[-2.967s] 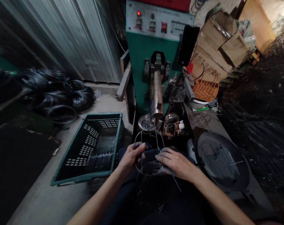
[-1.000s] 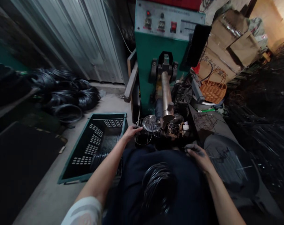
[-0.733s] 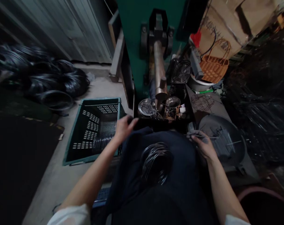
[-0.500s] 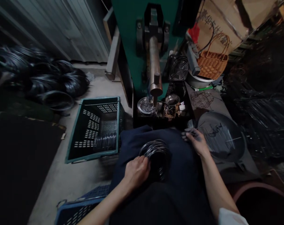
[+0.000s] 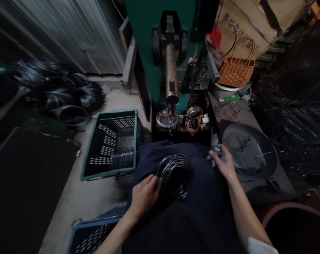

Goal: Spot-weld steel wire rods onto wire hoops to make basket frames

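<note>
A bundle of thin shiny wire rings [image 5: 177,160] lies on the dark cloth [image 5: 146,158] over my lap. My left hand [image 5: 145,193] is closed at the bundle's left edge, its fingertips pinching the wire there. To the right, my right hand [image 5: 222,161] pinches a short, thin metal rod [image 5: 212,139] that points upward; its fingertips look grey. Beside that hand is a dark round pan [image 5: 273,155] with many straight wire pieces [image 5: 246,153] inside. Ahead stands a green machine [image 5: 141,35] with a thick metal arm [image 5: 172,72] above a round metal piece [image 5: 166,118].
Left on the floor is a green plastic crate [image 5: 87,155] holding stacked wire rings [image 5: 121,158]. A blue crate [image 5: 75,236] sits nearer me. Coils of wire [image 5: 83,93] lie along the wall. A wicker basket [image 5: 236,72] stands at the back right, a large reddish tub [image 5: 289,208] at lower right.
My right hand's rod now stands upright and clearly visible. My left hand has shifted slightly left along the bundle's edge, and more of the rings show. The view has moved a little.
</note>
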`<action>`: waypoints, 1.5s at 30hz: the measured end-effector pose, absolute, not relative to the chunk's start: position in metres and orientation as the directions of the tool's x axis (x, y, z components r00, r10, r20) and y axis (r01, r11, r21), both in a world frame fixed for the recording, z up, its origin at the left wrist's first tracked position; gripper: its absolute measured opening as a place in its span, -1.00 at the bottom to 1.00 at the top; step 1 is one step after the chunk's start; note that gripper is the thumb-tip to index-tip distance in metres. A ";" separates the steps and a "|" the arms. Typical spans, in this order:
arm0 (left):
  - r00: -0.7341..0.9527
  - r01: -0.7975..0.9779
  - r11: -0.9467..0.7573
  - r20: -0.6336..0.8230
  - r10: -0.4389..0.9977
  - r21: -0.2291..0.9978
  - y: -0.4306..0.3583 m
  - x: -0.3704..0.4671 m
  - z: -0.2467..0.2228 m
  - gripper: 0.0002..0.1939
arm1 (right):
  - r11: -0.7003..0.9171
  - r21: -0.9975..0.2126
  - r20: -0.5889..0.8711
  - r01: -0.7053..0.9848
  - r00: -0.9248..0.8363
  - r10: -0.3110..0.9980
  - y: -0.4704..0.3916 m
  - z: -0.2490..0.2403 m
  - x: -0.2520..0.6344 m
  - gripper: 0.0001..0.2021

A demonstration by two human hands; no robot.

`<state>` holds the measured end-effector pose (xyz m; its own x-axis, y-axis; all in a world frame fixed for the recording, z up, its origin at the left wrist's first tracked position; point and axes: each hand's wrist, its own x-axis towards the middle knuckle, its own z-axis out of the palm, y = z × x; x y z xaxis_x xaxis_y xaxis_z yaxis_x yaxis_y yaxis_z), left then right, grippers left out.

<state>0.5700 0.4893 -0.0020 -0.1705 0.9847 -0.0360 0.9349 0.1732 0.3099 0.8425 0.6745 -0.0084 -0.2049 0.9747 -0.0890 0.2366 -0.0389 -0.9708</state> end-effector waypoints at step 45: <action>-0.187 0.692 0.234 -0.143 0.972 0.683 0.448 0.550 -0.004 -0.87 | -0.051 -0.961 -0.204 0.270 -0.576 0.792 0.634 -0.001 0.795 -0.70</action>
<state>0.5497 0.4480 -0.0044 -0.1870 0.9719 -0.1430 0.6916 0.2336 0.6834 0.7949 0.6335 -0.0010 -0.5757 0.7918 -0.2040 0.2700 -0.0514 -0.9615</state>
